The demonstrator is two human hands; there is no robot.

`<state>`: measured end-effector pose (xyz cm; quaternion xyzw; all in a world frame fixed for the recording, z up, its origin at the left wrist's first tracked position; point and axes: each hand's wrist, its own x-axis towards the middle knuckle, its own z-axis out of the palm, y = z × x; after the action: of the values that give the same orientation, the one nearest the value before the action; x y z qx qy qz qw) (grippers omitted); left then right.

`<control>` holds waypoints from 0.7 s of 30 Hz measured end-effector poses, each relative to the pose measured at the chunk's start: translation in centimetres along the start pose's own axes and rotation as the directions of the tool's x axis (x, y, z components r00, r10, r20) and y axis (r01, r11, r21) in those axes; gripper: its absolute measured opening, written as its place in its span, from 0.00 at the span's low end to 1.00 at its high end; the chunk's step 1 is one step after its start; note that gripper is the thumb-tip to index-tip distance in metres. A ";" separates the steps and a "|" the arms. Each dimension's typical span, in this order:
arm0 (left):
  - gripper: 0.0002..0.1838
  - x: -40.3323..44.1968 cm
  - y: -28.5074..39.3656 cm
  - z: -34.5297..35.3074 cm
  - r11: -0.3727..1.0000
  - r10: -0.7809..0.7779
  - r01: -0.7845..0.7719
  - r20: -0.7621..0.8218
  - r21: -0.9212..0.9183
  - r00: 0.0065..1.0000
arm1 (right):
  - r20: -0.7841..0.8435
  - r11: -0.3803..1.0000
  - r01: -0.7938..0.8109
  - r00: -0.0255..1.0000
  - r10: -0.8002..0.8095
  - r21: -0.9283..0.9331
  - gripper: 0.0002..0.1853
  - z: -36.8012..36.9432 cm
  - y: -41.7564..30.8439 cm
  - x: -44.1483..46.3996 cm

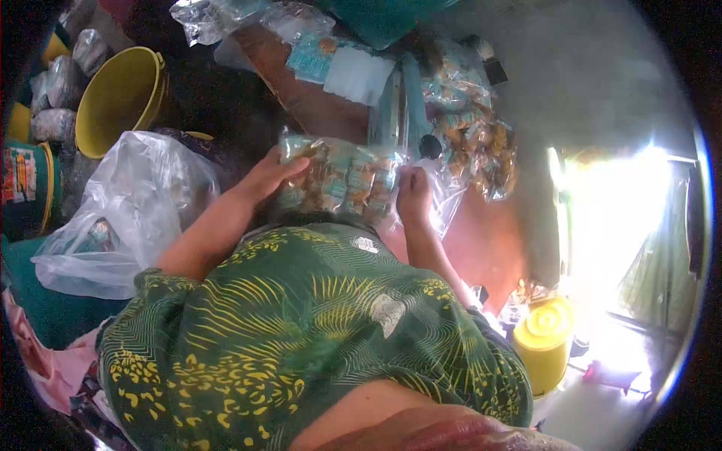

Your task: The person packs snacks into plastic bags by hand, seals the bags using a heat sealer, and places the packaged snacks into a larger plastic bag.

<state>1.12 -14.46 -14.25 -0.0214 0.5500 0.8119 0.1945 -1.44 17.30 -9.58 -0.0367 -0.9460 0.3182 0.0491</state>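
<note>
A clear plastic bag (pixel 342 177) packed with small teal-and-brown packets lies across my lap. My left hand (pixel 267 177) grips its left end, with the thumb over the top. At the bag's right end, my right hand (pixel 414 194) is closed in a fist on the plastic. Just beyond stands an upright device (pixel 406 101) with a round black knob. Loose clear plastic hangs beside my right hand.
Bags of small packets (pixel 477 143) hang or lie at the right of a brown table (pixel 301 94). A yellow bucket (pixel 116 101) and a large translucent bag (pixel 135 203) are on the left. A yellow lidded bucket (pixel 545 338) stands at lower right, near a bright doorway.
</note>
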 end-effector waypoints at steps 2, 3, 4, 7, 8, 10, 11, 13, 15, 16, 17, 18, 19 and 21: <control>0.35 3.0 -0.2 -0.4 0.996 -0.048 0.047 -0.007 -0.075 0.999 | 0.023 0.995 -0.020 0.999 0.022 -0.100 0.15 -0.8 -1.3 2.6; 0.30 5.3 -2.6 -1.5 0.990 -0.076 0.055 -0.160 -0.130 0.984 | -0.014 0.973 0.146 0.988 -0.151 -0.179 0.15 0.8 2.3 5.3; 0.28 6.2 -1.2 -1.5 0.981 -0.114 0.090 -0.134 -0.173 0.984 | -0.043 0.950 0.293 0.953 -0.299 -0.108 0.15 0.9 2.1 7.1; 0.24 7.6 5.7 -0.3 0.947 -0.220 0.186 -0.109 -0.263 0.969 | 0.170 0.569 -0.060 0.975 -0.142 0.820 0.18 4.3 4.3 15.0; 0.24 8.1 7.3 -0.3 0.939 -0.251 0.206 -0.139 -0.276 0.958 | 0.285 0.364 -0.222 0.950 -0.128 0.904 0.18 4.7 4.7 15.9; 0.25 9.5 8.3 -0.6 0.930 -0.264 0.206 -0.164 -0.304 0.951 | 0.422 0.154 -0.402 0.898 -0.124 0.902 0.19 4.8 4.0 17.2; 0.25 10.3 8.1 -0.9 0.930 -0.246 0.187 -0.158 -0.317 0.956 | 0.445 0.166 -0.422 0.885 -0.135 0.891 0.20 4.6 3.2 17.3; 0.27 11.9 7.1 -1.6 0.949 -0.231 0.177 -0.194 -0.262 0.953 | 0.350 0.223 -0.361 0.933 0.086 0.906 0.19 5.4 3.0 17.5; 0.27 11.9 6.6 -1.7 0.942 -0.234 0.170 -0.205 -0.288 0.950 | 0.309 0.226 -0.331 0.942 0.131 0.916 0.17 6.1 3.5 18.4; 0.28 11.4 6.7 -1.3 0.938 -0.237 0.166 -0.211 -0.305 0.949 | 0.325 0.197 -0.333 0.943 0.068 0.922 0.17 6.2 4.1 18.8; 0.28 11.2 7.2 -1.1 0.926 -0.261 0.188 -0.194 -0.328 0.946 | 0.342 0.167 -0.338 0.940 0.008 0.926 0.16 6.3 4.7 19.3; 0.28 11.8 7.1 -1.4 0.930 -0.262 0.189 -0.208 -0.316 0.942 | 0.235 0.542 -0.187 0.972 -0.021 0.819 0.15 6.6 5.4 20.4; 0.28 12.9 7.2 -2.0 0.934 -0.262 0.189 -0.222 -0.303 0.939 | 0.143 0.823 -0.005 0.985 -0.093 0.569 0.15 6.9 5.8 21.9; 0.28 14.2 7.7 -2.4 0.933 -0.252 0.178 -0.214 -0.313 0.944 | 0.163 0.949 0.217 0.953 -0.257 0.230 0.13 5.4 6.4 23.6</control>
<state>-15.01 -14.92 -11.95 -0.2124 0.4395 0.8480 0.2065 -25.22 21.51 -16.08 0.1136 -0.9050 0.4099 -0.0003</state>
